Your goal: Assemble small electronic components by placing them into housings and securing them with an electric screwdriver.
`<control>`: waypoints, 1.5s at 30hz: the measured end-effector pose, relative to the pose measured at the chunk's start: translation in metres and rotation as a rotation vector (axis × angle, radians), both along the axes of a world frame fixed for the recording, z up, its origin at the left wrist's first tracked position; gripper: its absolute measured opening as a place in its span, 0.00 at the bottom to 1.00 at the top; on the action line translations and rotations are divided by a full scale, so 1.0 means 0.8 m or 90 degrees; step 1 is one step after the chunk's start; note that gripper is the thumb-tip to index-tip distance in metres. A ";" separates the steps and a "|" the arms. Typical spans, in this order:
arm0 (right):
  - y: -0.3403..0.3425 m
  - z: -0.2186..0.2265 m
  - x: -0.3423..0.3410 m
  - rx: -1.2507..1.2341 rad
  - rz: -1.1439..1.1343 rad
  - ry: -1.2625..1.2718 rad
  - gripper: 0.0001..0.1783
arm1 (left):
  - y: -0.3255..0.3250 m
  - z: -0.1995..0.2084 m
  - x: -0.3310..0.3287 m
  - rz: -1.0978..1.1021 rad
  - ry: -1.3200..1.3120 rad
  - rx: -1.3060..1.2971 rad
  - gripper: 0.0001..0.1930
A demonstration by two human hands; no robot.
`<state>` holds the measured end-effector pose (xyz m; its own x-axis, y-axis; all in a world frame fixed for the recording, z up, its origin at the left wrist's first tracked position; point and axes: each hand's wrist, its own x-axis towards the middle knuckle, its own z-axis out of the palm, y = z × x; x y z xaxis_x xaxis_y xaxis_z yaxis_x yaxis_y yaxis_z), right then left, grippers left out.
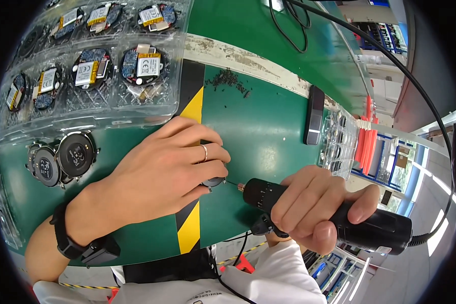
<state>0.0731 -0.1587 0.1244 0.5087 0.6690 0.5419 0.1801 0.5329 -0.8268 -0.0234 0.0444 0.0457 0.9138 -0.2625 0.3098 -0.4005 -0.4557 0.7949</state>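
My left hand (172,164), with a ring on one finger, curls over a small round watch case (215,181) on the green table (258,126). Only the case's near edge shows beneath the fingers; the rest is hidden. My right hand (321,207) is wrapped round a black electric screwdriver (382,230), held almost level. Its thin bit points left at the edge of the watch case; whether the tip touches a screw is too small to tell.
Watch modules with batteries fill a clear plastic tray (111,119) at the upper left. Several watch cases (77,153) lie below it. Tiny black pieces (225,80) are heaped at the back. A dark rectangular device (314,115) and another clear tray (336,144) are on the right. The screwdriver's cable (415,76) arcs overhead.
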 end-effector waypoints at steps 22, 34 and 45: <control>0.015 -0.006 -0.001 0.019 0.010 -0.042 0.18 | -0.002 -0.004 -0.001 -0.007 0.009 -0.003 0.18; 0.009 0.002 -0.004 -0.012 0.018 -0.027 0.23 | -0.002 -0.004 0.000 0.006 -0.002 0.014 0.18; 0.014 0.001 -0.012 0.053 -0.049 -0.007 0.20 | 0.003 -0.003 -0.002 -0.016 0.001 0.014 0.18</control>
<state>0.0638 -0.1479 0.1249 0.5504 0.5806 0.6000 0.2318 0.5841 -0.7779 -0.0252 0.0470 0.0434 0.9074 -0.2921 0.3022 -0.4105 -0.4622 0.7860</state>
